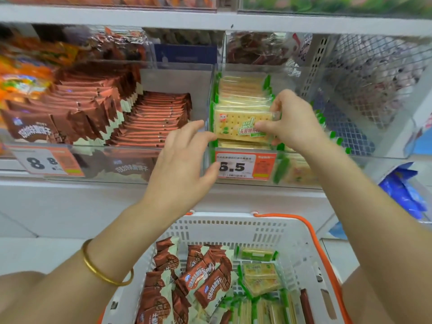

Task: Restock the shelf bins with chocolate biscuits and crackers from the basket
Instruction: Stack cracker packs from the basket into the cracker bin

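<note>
The cracker pack [236, 127] has a clear wrapper with green crimped ends and a green label, and you can see pale square crackers through it. It's standing upright and facing out at the front of the cracker bin [311, 176], the right one of the two clear bins on the shelf, with a row of the same packs behind it.

The right hand [292, 122] pinches the pack's right end, thumb on the front and fingers curled over the top. The left hand [184, 157] is loose with fingers spread, holding nothing. Its fingertips are right by the pack's left edge, but it's hard to say if they're actually touching. There's a gold bangle [105, 267] on that wrist.

Next door, the chocolate bin [93, 147] is packed with brown chocolate biscuit packs [145, 118] in tight rows. Orange price tags reading 6.5 [243, 166] and 8.8 [46, 161] hang on the bin fronts.

Below the arms is the white basket [233, 224] with an orange handle [311, 230]. It holds more chocolate packs on the left and crackers on the right. A wire mesh panel [374, 78] closes off the shelf's right side.
</note>
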A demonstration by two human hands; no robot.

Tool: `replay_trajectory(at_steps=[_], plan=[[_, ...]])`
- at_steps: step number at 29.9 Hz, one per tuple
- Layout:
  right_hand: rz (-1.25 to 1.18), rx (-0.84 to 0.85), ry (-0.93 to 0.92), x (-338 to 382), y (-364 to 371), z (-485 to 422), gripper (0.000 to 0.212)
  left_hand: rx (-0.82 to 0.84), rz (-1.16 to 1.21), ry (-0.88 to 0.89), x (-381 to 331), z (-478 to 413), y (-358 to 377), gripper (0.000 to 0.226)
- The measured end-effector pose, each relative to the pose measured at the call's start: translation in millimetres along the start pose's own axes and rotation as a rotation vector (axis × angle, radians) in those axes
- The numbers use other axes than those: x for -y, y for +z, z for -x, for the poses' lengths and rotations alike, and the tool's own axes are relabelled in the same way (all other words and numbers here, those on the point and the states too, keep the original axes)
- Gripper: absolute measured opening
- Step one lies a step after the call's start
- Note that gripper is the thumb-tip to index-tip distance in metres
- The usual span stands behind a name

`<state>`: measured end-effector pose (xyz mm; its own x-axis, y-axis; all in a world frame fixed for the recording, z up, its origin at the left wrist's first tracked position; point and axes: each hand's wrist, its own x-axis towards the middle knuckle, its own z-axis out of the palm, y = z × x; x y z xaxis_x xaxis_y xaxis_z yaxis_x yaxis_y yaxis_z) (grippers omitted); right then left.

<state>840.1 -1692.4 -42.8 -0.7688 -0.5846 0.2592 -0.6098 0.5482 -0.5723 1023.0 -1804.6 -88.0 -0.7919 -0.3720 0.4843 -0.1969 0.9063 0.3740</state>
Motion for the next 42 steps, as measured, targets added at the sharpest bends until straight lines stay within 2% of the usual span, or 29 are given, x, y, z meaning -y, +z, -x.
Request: replay_trajectory(at_steps=[3,5,11,18,23,28,31,35,42], plan=[[0.258,-0.086,0.024,0.6,5.5,0.0,0.051,0.017,-0.093,0.049,2.6,2.4,3.6,0.044],[0.314,-0.104,0.034,-0.6,7.5,1.2,0.056,0.032,-0.127,0.067,4.0,3.4,5.1,0.044],[0.032,-0.032,0.065,-10.6,3.7,4.4,0.058,0.008,-0.141,0.075,4.1,7.5,8.5,0.046],[0.119,-0.016,-0.019,-13.8,-1.4,4.4,0.039,0.022,-0.123,0.081,-1.3,10.2,9.1,0.048],[-0.122,0.034,0.02,-12.4,-7.0,-2.7,0.038,0.027,-0.122,0.083,-1.9,11.0,8.5,0.048],[-0.246,0.081,0.056,-16.6,-9.5,-4.0,0.034,0.033,-0.12,0.081,-2.1,10.4,9.2,0.048],[-0.128,0.044,0.026,-17.5,-2.1,-3.6,0.035,0.036,-0.123,0.08,-2.5,9.5,10.3,0.047],[-0.078,-0.09,0.009,-16.1,9.4,-4.2,0.053,0.045,-0.131,0.071,-2.2,8.9,11.9,0.047],[0.001,-0.111,0.015,-17.2,4.8,0.8,0.061,0.047,-0.145,0.068,-2.9,10.3,10.1,0.049]])
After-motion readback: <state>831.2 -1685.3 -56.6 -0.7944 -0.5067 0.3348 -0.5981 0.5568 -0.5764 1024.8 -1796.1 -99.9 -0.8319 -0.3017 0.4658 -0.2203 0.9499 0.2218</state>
